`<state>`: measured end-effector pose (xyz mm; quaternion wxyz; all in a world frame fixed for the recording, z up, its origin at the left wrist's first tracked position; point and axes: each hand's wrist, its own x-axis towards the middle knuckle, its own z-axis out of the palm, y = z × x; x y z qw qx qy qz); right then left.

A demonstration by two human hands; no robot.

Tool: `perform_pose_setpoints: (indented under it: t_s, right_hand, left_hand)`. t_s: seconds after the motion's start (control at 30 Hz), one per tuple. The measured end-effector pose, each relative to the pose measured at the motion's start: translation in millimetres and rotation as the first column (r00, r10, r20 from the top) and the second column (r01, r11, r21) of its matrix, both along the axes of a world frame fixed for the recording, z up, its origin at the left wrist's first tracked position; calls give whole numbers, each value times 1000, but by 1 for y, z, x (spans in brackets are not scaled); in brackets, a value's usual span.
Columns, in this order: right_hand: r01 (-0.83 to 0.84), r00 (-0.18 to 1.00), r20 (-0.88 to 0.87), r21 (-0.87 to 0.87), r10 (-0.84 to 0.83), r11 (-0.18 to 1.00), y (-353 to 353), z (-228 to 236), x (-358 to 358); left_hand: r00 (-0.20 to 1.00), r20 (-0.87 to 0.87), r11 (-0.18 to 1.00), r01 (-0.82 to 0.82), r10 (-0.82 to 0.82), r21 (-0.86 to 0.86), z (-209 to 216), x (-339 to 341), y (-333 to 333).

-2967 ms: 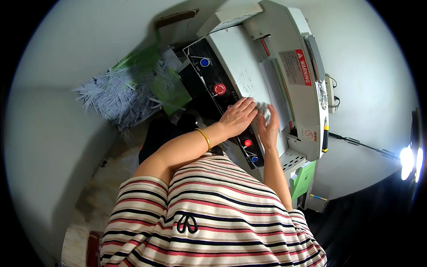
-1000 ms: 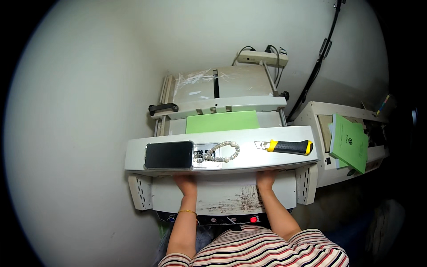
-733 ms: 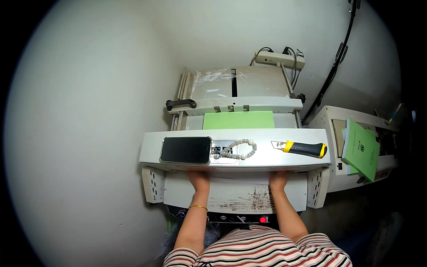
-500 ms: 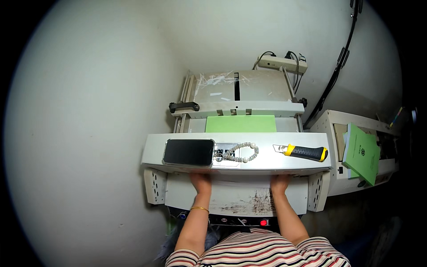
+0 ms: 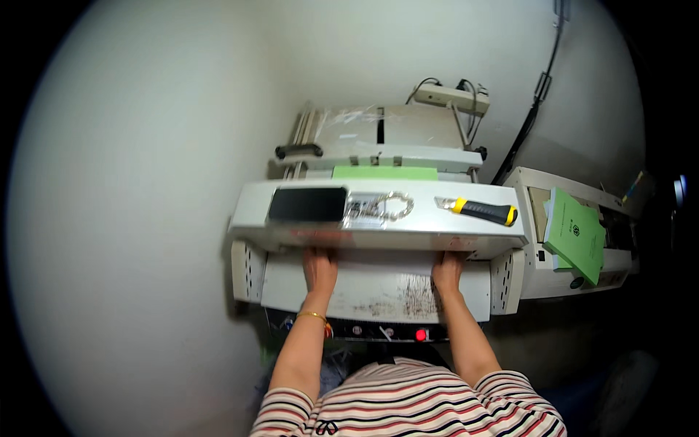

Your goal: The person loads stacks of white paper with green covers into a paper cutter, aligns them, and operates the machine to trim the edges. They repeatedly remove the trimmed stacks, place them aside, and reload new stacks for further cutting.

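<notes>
Both of my arms reach forward over the white front table (image 5: pixel 371 291) of a paper cutter. My left hand (image 5: pixel 320 271) rests near the table's left part, its fingertips under the cutter's wide front cover (image 5: pixel 408 233). On the right part, my right hand (image 5: pixel 447 272) also reaches beneath that cover. The fingers of both hands are mostly hidden, so whatever they touch or hold cannot be made out. Behind the cover a strip of green paper (image 5: pixel 386 172) shows, lying against the white back gauge (image 5: pixel 429 158).
On the cover lie a black phone (image 5: pixel 307 205) with a beaded strap (image 5: pixel 397 207) and a yellow-black utility knife (image 5: pixel 480 210), blade exposed. Green booklets (image 5: pixel 575 237) rest on another machine (image 5: pixel 529 200) at right. A power strip (image 5: pixel 451 97) is behind; a red button (image 5: pixel 421 335) glows in front.
The view has shifted, so the cutter sits higher in the picture. More of both hands shows in front of the cover, and less of the green paper is visible behind it.
</notes>
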<state>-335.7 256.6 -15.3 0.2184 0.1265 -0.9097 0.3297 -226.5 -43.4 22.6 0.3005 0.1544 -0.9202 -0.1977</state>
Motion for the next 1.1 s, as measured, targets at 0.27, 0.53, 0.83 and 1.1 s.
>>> perform_pose_setpoints:
  t_s: [0.27, 0.53, 0.83, 1.1]
  right_hand:
    - [-237, 967, -57, 151, 247, 960, 84, 61, 146]
    - [360, 876, 386, -127, -289, 924, 187, -66, 186]
    - [200, 719, 677, -417, 157, 887, 175, -21, 166]
    - [132, 784, 619, -247, 51, 960, 173, -30, 157]
  left_hand:
    - [969, -76, 965, -225, 236, 135, 0, 162, 23]
    - [935, 164, 926, -341, 315, 163, -39, 238, 49]
    - [908, 232, 925, -373, 350, 66, -33, 245, 37]
    - [875, 210, 895, -446, 436, 3, -32, 238, 34]
